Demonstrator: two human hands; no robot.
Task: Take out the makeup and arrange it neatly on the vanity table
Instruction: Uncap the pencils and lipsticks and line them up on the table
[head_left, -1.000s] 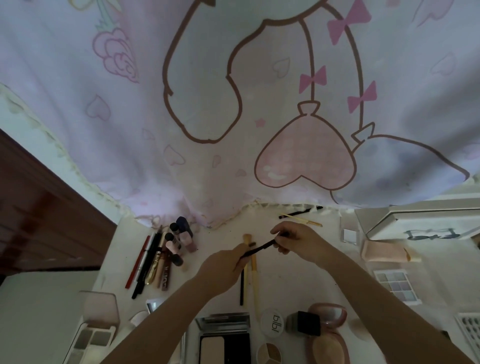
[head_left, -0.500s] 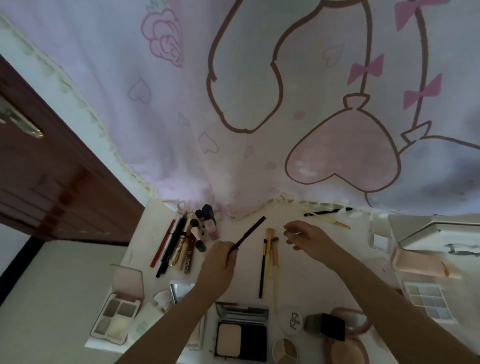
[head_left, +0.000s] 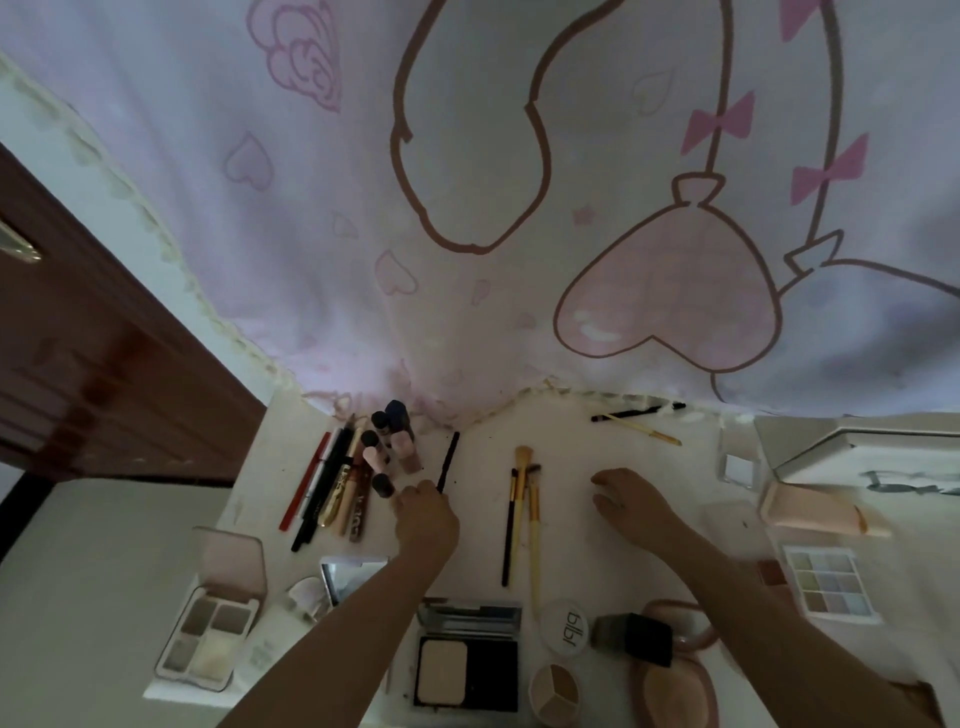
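While your left hand pinches the near end of the black pencil, just right of the small bottles, your right hand hovers relaxed and empty beside the brushes on the vanity table.

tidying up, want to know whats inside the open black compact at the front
The compact holds a pale powder pan on the left and a black section on the right; its raised lid shows a mirror. The left forearm crosses beside it, and whatever lies under the case is hidden.
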